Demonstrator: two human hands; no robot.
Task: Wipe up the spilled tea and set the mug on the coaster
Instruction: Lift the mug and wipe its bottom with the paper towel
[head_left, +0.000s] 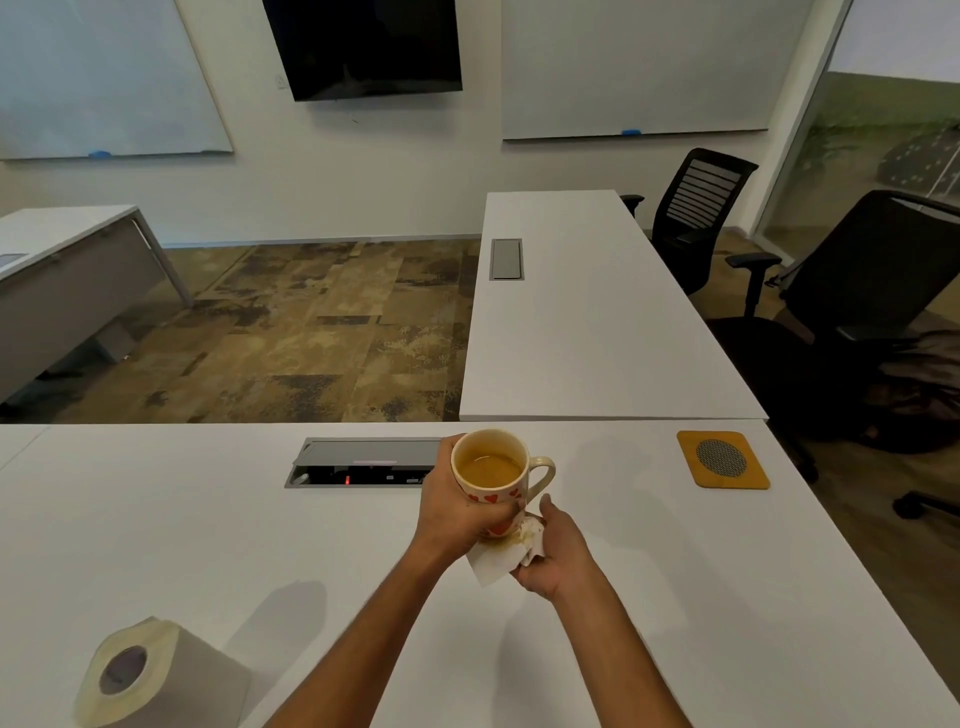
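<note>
A cream mug (493, 467) with red hearts, holding brown tea, is gripped around its body by my left hand (457, 506) and held just above the white table (208, 545). Its handle points right. My right hand (556, 551) clutches a crumpled white tissue (511, 553), stained tea-brown, pressed against the mug's base. A yellow square coaster (722, 459) with a dark round mesh centre lies on the table to the right, apart from both hands.
A roll of tissue paper (140, 675) lies at the near left. An open cable box (363, 462) is sunk into the table just left of the mug. A second white table (597, 312) extends beyond. Black office chairs (852, 312) stand at the right.
</note>
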